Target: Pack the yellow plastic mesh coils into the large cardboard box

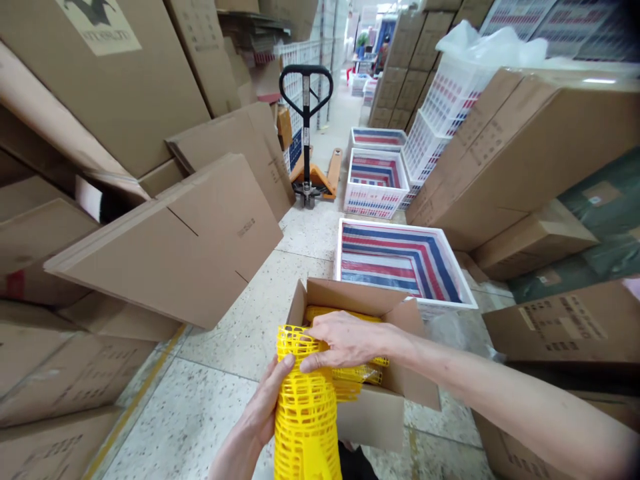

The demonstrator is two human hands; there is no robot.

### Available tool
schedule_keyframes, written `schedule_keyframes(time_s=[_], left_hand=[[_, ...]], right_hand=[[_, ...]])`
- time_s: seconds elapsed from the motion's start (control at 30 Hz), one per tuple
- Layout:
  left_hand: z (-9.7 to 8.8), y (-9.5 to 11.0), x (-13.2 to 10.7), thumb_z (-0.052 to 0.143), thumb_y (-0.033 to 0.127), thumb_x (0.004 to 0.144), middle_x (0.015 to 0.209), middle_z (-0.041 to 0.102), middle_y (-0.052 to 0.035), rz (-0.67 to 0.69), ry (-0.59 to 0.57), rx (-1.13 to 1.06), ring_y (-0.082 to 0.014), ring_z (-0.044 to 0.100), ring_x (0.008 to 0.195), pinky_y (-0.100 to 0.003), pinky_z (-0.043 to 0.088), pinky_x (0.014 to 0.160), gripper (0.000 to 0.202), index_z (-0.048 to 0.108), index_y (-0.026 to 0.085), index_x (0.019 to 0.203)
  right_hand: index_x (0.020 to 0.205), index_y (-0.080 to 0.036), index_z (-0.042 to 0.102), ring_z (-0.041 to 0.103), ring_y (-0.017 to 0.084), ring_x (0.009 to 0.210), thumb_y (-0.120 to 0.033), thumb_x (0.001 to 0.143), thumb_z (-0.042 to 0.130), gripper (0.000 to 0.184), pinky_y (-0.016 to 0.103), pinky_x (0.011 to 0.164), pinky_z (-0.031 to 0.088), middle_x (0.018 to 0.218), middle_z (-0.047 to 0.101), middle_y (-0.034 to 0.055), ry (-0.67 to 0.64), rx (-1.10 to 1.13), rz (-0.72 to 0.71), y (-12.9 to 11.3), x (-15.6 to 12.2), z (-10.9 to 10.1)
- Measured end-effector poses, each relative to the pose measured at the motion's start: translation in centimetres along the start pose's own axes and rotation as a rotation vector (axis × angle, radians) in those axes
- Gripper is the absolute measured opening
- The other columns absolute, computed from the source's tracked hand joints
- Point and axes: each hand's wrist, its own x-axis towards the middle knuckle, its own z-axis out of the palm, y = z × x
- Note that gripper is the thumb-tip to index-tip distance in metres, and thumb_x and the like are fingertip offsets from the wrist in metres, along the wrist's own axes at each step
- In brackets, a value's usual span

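A tall stack of yellow plastic lattice baskets (306, 420) rises toward me at the bottom centre. My left hand (267, 400) grips the stack's left side near its top. My right hand (345, 340) lies over the stack's rim, fingers curled on the top basket. Just behind the stack stands an open cardboard box (395, 393) on the floor, its flaps up, with more yellow baskets (365, 373) inside.
Flattened cartons (170, 247) lean in piles along the left. White crates lined with striped sheeting (400, 260) stand beyond the box. Large cartons (525, 147) are stacked on the right. An orange pallet jack (307, 167) is parked up the aisle.
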Motion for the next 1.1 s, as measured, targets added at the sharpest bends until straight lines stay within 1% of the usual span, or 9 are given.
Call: schedule_keyframes(time_s=[0.2, 0.3, 0.43, 0.5, 0.57, 0.7, 0.8, 0.9, 1.1], left_hand=[[0.7, 1.4, 0.4, 0.091, 0.058, 0.069, 0.134, 0.078, -0.0161, 0.069, -0.023, -0.017, -0.0378, 0.075, 0.121, -0.046, 0.062, 0.105, 0.092, 0.057, 0.02, 0.145], [1.5, 1.9, 0.7, 0.087, 0.051, 0.079, 0.135, 0.078, -0.0123, 0.116, -0.002, -0.009, -0.033, 0.078, 0.116, -0.042, 0.064, 0.101, 0.088, 0.048, 0.027, 0.154], [2.0, 2.4, 0.6, 0.079, 0.045, 0.085, 0.123, 0.082, -0.0148, 0.047, 0.061, 0.003, -0.0326, 0.082, 0.096, -0.044, 0.067, 0.091, 0.078, 0.05, 0.021, 0.153], [2.0, 2.7, 0.5, 0.075, 0.049, 0.087, 0.112, 0.084, -0.0178, -0.031, 0.091, 0.025, -0.0338, 0.083, 0.084, -0.046, 0.068, 0.084, 0.074, 0.054, 0.014, 0.149], [1.8, 2.9, 0.3, 0.074, 0.052, 0.087, 0.105, 0.084, -0.0188, -0.063, 0.107, 0.039, -0.0348, 0.082, 0.08, -0.048, 0.068, 0.082, 0.077, 0.054, 0.011, 0.149], [2.1, 2.9, 0.1, 0.08, 0.049, 0.083, 0.114, 0.084, -0.0137, 0.056, 0.084, 0.043, -0.0342, 0.082, 0.093, -0.047, 0.068, 0.088, 0.087, 0.043, 0.023, 0.158], [2.8, 2.7, 0.0, 0.083, 0.045, 0.083, 0.126, 0.08, -0.0128, 0.124, 0.057, 0.067, -0.0331, 0.08, 0.109, -0.044, 0.066, 0.095, 0.09, 0.039, 0.029, 0.159], [3.7, 2.5, -0.2, 0.084, 0.043, 0.084, 0.132, 0.077, -0.0144, 0.129, 0.045, 0.107, -0.033, 0.078, 0.114, -0.043, 0.066, 0.096, 0.092, 0.035, 0.029, 0.16], [4.7, 2.1, -0.5, 0.086, 0.046, 0.081, 0.128, 0.078, -0.0136, 0.161, 0.023, 0.169, -0.0322, 0.081, 0.103, -0.045, 0.066, 0.093, 0.101, 0.028, 0.03, 0.162]], right_hand=[[0.101, -0.021, 0.074, 0.066, 0.023, 0.086, -0.078, 0.095, 0.053, 0.061, 0.033, 0.073, 0.042, 0.095, 0.074, 0.0067, -0.054, -0.014, -0.039, -0.8, 1.1, -0.8], [0.115, -0.02, 0.073, 0.07, 0.027, 0.093, -0.074, 0.096, 0.054, 0.061, 0.037, 0.079, 0.047, 0.103, 0.077, 0.011, -0.057, -0.041, 0.0, -1.2, 1.5, -0.9], [0.147, -0.024, 0.06, 0.07, 0.035, 0.112, -0.079, 0.093, 0.054, 0.077, 0.047, 0.094, 0.051, 0.12, 0.077, 0.0156, -0.037, 0.052, 0.004, -1.3, 1.5, -0.7], [0.156, -0.028, 0.051, 0.067, 0.036, 0.122, -0.081, 0.091, 0.056, 0.084, 0.051, 0.102, 0.049, 0.131, 0.074, 0.0158, -0.016, 0.129, -0.003, -1.2, 1.3, -0.7], [0.154, -0.029, 0.054, 0.065, 0.036, 0.127, -0.081, 0.091, 0.056, 0.082, 0.055, 0.108, 0.047, 0.137, 0.072, 0.0158, 0.0, 0.187, -0.008, -0.9, 1.1, -0.7], [0.156, -0.025, 0.051, 0.055, 0.037, 0.143, -0.079, 0.084, 0.068, 0.092, 0.057, 0.121, 0.04, 0.156, 0.059, 0.0173, 0.05, 0.33, 0.056, 1.0, 0.6, -1.5], [0.157, -0.023, 0.049, 0.06, 0.032, 0.14, -0.067, 0.071, 0.088, 0.104, 0.047, 0.12, 0.046, 0.156, 0.06, 0.0138, -0.211, 0.531, 0.072, 3.0, 0.2, -2.1], [0.143, -0.024, 0.062, 0.068, 0.024, 0.129, -0.05, 0.066, 0.097, 0.089, 0.034, 0.112, 0.053, 0.14, 0.072, 0.005, -0.461, 0.761, 0.062, 4.6, 0.0, -1.5], [0.123, -0.021, 0.072, 0.074, 0.018, 0.115, -0.032, 0.06, 0.101, 0.07, 0.028, 0.107, 0.055, 0.114, 0.081, -0.0003, -0.623, 1.032, 0.21, 6.0, -0.6, 1.5]])
